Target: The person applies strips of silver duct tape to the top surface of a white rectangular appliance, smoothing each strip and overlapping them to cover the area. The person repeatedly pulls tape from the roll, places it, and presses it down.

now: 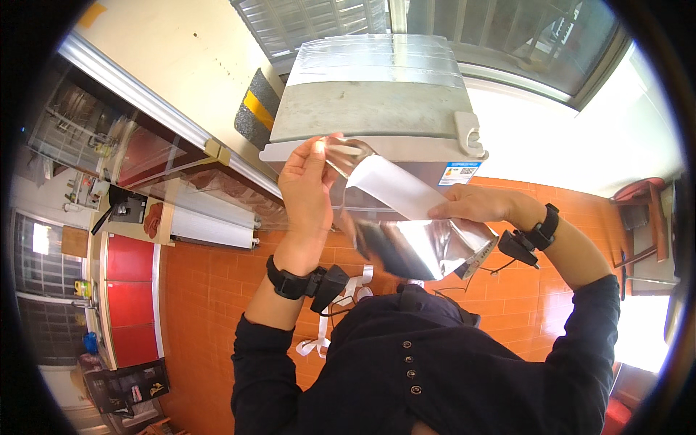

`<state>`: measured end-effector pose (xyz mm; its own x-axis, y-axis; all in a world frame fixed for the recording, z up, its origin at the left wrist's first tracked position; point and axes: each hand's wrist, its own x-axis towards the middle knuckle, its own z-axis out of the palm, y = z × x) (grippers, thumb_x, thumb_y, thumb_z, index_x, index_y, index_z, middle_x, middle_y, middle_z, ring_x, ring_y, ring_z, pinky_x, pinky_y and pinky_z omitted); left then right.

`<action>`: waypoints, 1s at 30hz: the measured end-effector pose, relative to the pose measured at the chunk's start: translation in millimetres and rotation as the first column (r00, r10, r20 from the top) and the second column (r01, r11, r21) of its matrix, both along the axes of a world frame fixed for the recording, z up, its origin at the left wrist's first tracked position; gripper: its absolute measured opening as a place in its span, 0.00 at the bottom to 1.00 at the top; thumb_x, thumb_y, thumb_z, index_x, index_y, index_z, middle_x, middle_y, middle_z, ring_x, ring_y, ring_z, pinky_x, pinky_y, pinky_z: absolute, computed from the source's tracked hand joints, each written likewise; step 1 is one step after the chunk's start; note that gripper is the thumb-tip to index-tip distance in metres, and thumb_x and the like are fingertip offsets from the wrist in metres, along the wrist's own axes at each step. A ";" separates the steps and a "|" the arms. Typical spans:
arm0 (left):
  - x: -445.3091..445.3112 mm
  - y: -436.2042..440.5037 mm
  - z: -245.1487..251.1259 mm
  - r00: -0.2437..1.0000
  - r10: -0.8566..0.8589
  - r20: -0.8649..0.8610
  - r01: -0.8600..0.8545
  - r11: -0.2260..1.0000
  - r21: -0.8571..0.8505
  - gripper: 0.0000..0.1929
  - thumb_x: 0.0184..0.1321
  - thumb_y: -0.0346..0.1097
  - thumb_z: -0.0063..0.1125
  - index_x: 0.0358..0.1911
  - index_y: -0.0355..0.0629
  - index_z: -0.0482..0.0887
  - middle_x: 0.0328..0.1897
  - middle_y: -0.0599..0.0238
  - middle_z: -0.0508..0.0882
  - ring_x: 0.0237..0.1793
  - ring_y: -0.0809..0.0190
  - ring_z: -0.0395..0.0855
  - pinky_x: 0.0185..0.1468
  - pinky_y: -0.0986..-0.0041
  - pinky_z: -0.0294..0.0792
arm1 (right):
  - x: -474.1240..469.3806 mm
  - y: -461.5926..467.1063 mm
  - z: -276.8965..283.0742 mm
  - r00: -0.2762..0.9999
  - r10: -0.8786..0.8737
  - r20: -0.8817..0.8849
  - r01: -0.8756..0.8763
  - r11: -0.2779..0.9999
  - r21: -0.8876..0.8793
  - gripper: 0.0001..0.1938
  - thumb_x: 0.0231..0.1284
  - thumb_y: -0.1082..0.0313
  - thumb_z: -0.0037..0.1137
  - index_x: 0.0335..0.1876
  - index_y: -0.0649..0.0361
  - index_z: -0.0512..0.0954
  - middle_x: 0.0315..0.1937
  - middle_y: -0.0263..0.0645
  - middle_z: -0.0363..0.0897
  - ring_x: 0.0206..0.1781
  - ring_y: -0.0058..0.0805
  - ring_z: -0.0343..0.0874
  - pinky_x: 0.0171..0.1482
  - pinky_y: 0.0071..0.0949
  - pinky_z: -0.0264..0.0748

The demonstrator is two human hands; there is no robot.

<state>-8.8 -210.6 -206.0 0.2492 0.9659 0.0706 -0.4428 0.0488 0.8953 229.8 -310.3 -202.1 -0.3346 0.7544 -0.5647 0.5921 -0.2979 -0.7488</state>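
Observation:
In my left hand [312, 179] is the end of a shiny silver foil tape strip [408, 244], pinched between thumb and fingers. My right hand [470, 204] grips the same tape farther along, where a white backing strip [391, 185] shows. The tape curls downward below both hands, and the edge of its roll [481, 261] shows under my right hand. Before me stands a small refrigerator [370, 109]; silver foil strips [380, 57] cover the rear part of its top, while the front part is bare grey.
Curled white backing strips [321, 326] lie on the orange tiled floor [217, 304]. A glass sliding door [163, 147] stands at left, with a kitchen counter [163, 217] beyond. A window [522, 49] is behind the refrigerator, and a wooden chair [652, 228] stands at right.

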 end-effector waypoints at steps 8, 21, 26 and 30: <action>-27.3 29.1 -2.8 0.972 0.215 0.096 -0.205 0.974 -0.099 0.08 0.65 0.35 0.48 0.42 0.42 0.78 0.46 0.61 0.81 0.38 0.73 0.78 0.40 0.82 0.73 | 57.6 -5.9 -7.5 0.996 0.084 0.032 -0.089 0.953 0.289 0.18 0.66 0.59 0.37 0.48 0.64 0.76 0.44 0.45 0.73 0.49 0.35 0.69 0.54 0.28 0.64; -24.3 45.0 9.8 0.986 0.162 0.051 -0.151 0.974 -0.166 0.25 0.55 0.28 0.58 0.57 0.35 0.66 0.42 0.62 0.80 0.41 0.67 0.80 0.47 0.74 0.73 | 108.6 41.1 46.4 0.723 -0.508 -0.469 0.433 0.862 -0.265 0.15 0.57 0.63 0.47 0.39 0.69 0.77 0.29 0.39 0.79 0.27 0.23 0.75 0.32 0.20 0.73; -30.1 71.9 24.1 0.997 0.078 -0.017 -0.079 0.986 -0.149 0.21 0.54 0.31 0.60 0.52 0.35 0.72 0.40 0.62 0.81 0.39 0.67 0.81 0.46 0.74 0.74 | 104.7 67.4 62.6 0.781 -0.416 -0.467 0.432 0.899 -0.078 0.13 0.55 0.63 0.48 0.35 0.68 0.76 0.28 0.38 0.77 0.29 0.21 0.75 0.34 0.17 0.73; -32.0 104.1 23.2 0.980 0.142 -0.139 -0.161 0.978 -0.132 0.14 0.54 0.35 0.62 0.42 0.36 0.79 0.36 0.64 0.83 0.36 0.67 0.81 0.42 0.77 0.75 | 112.0 100.3 62.1 0.889 -0.307 -0.340 0.327 0.945 0.003 0.12 0.57 0.65 0.45 0.29 0.66 0.76 0.21 0.32 0.74 0.21 0.18 0.70 0.27 0.19 0.69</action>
<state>-40.8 -106.6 -182.8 0.0971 0.9909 -0.0934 -0.3369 0.1210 0.9337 341.8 -210.0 -140.0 -0.2315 0.8799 -0.4148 0.1890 -0.3776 -0.9065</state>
